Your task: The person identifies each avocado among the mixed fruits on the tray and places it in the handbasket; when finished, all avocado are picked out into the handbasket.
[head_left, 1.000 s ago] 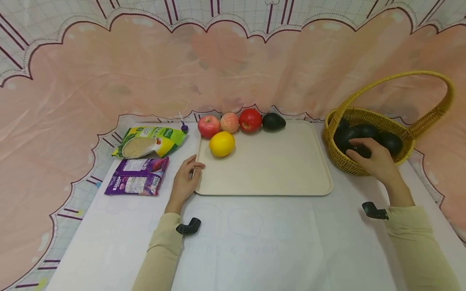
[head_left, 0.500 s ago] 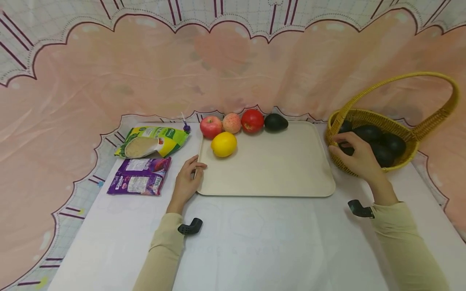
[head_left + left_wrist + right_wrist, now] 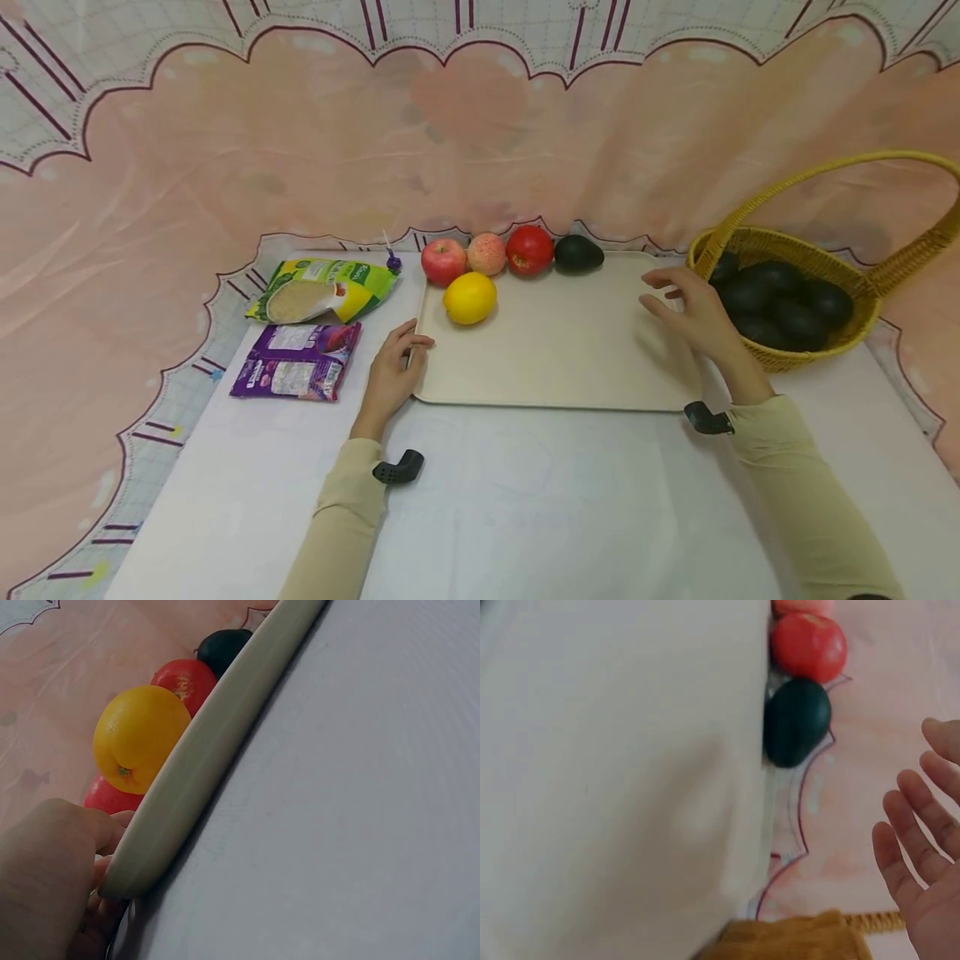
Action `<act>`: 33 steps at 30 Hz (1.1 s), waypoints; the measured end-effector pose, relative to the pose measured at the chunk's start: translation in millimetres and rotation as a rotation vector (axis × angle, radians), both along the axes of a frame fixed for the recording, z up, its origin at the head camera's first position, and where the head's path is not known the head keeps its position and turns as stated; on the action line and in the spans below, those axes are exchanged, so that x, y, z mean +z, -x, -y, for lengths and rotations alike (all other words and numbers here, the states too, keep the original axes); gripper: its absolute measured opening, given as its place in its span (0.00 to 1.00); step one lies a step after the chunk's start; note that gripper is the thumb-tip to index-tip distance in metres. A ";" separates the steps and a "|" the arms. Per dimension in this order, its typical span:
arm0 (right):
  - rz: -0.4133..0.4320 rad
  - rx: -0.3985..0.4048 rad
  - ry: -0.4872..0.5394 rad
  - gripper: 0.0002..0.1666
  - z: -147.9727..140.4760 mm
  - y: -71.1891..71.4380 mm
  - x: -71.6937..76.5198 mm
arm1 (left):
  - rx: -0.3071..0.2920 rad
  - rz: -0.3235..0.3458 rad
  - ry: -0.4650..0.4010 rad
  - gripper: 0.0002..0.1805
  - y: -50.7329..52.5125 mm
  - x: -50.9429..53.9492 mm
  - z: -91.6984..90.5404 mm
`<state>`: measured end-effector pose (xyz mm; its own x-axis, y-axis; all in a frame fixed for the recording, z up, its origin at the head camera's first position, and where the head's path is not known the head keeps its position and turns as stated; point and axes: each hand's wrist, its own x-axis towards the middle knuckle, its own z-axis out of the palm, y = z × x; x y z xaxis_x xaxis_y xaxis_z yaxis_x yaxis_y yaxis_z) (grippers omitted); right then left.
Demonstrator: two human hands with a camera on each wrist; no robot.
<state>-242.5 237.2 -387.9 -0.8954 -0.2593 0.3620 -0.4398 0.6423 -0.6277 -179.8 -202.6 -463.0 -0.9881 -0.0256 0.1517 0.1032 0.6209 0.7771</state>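
Observation:
My left hand [image 3: 393, 371] grips the left rim of a cream tray [image 3: 570, 367]; in the left wrist view its fingers [image 3: 112, 829] lie on both sides of that rim. Above the tray's right end is my right hand [image 3: 693, 321], fingers spread and holding nothing. Along the tray's back edge sit a red apple [image 3: 443, 262], a peach [image 3: 487, 253], a tomato-like red fruit [image 3: 529, 251] and a dark avocado [image 3: 578, 254]. A yellow fruit [image 3: 470, 298] lies in front of the apple. The right wrist view shows the avocado [image 3: 797, 722] beside the tomato-like fruit [image 3: 808, 647].
A yellow wicker basket [image 3: 780, 360] with a tall handle stands right of the tray. Several dark oval fruits [image 3: 798, 321] fill it. Left of the tray lie a green-yellow food bag [image 3: 326, 287], a purple packet [image 3: 296, 362] and a small purple lollipop [image 3: 393, 262].
My right hand has moved left from over the basket's dark fruits to above the tray's right end, carrying nothing. The left hand stays on the rim. The head view has shifted slightly.

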 end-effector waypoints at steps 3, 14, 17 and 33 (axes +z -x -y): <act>0.015 0.004 -0.001 0.21 8.2 7.5 -0.6 | 0.000 -0.005 0.003 0.10 -0.6 -0.8 0.1; 0.054 0.041 0.003 0.24 31.1 38.8 -6.4 | 0.003 -0.009 0.008 0.10 -0.4 -2.5 -0.7; 0.068 0.042 -0.017 0.25 37.9 47.5 -7.5 | 0.001 -0.013 0.011 0.10 -0.2 -1.5 0.0; 0.012 0.014 -0.029 0.28 69.3 83.9 -25.4 | 0.001 0.011 0.001 0.10 -0.8 0.4 -0.1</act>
<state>-326.4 167.9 -413.4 -0.8956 -0.2826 0.3437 -0.4420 0.6542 -0.6138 -179.0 -202.5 -462.7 -0.9897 -0.0261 0.1409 0.0943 0.6218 0.7775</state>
